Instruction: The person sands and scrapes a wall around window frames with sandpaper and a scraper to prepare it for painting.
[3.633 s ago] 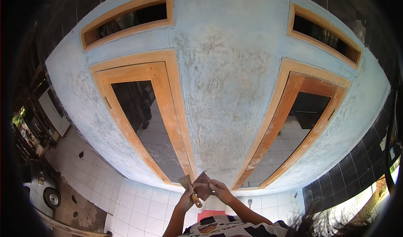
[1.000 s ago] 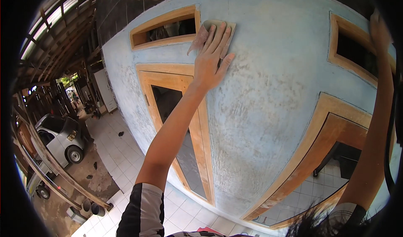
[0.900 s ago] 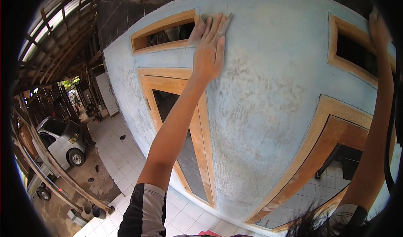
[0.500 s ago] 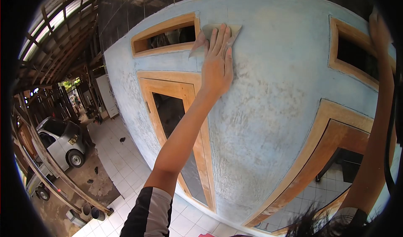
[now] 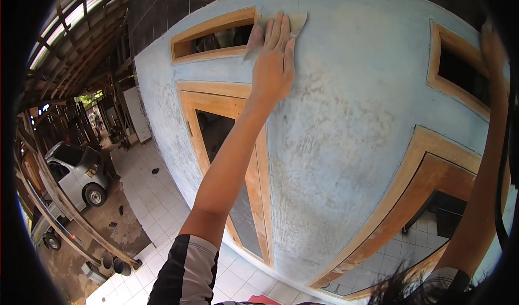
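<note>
My left hand (image 5: pixel 274 62) lies with its fingers stretched flat over a sheet of sandpaper (image 5: pixel 297 25), pressing it against the light blue wall (image 5: pixel 351 51). The sheet's corners stick out on both sides of the hand and bend away from the wall. It sits right beside the end of a narrow wooden vent frame (image 5: pixel 213 30). At the far right, my right hand (image 5: pixel 491 48) reaches up along the edge of a second wooden frame (image 5: pixel 434 54). Its fingers look extended, though the dark image edge partly hides them; nothing shows in that hand.
A wooden window frame (image 5: pixel 259 197) stands below the left arm, and another larger wooden frame (image 5: pixel 394 181) with glass is at lower right. White floor tiles (image 5: pixel 146 191) run along the wall. Beyond them are wooden poles (image 5: pixel 70 202), buckets (image 5: pixel 121 266) and a silver vehicle (image 5: pixel 75 170).
My left hand has slid the sandpaper slightly up and to the left along the wall. The right hand stays at the far frame. The view has shifted a little.
</note>
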{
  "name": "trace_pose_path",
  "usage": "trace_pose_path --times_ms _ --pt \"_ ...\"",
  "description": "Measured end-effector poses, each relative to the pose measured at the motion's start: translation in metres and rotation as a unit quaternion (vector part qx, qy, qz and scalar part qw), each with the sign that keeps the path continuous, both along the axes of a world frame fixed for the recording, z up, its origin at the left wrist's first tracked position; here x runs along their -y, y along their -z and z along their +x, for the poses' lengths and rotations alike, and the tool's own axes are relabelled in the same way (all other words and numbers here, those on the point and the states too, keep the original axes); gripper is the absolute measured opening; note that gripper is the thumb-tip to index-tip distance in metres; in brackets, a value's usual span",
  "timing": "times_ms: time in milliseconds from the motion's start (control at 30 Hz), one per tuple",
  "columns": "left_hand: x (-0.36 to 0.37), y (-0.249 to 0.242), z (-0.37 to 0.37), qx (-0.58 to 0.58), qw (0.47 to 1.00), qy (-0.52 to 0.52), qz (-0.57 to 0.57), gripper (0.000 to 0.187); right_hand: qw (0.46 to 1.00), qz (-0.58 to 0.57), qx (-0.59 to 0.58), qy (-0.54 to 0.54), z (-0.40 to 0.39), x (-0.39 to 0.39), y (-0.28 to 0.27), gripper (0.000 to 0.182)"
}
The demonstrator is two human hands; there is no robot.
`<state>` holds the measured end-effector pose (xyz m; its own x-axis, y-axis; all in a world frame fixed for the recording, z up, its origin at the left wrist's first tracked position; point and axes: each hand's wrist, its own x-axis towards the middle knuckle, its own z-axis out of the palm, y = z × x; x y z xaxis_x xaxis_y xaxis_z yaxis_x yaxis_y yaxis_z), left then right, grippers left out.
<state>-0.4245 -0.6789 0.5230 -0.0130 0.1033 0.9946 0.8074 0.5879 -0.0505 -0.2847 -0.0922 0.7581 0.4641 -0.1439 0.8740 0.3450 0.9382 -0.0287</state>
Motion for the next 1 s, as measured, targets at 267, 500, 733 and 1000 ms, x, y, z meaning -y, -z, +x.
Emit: trace_pose_path --times_ms 267,500,733,1000 --pt "0.000 -0.017 -0.012 -0.032 0.999 -0.037 0.020 0.051 0.996 -0.040 -0.021 -0.075 0.056 0.186 0.057 0.047" --pt "-0.002 0.001 -0.014 -0.057 0.998 -0.032 0.025 0.050 0.977 0.102 0.086 0.165 -0.006 -0.108 -0.025 0.047" --pt "0.017 -0.041 -0.012 0.045 0.998 -0.015 0.035 0.053 0.986 0.085 0.145 0.012 -0.028 -0.158 -0.029 0.053" --pt "0.013 0.016 -0.015 -0.057 0.997 -0.054 0.024 0.051 0.992 -0.117 0.033 -0.042 0.013 0.027 0.007 0.072"
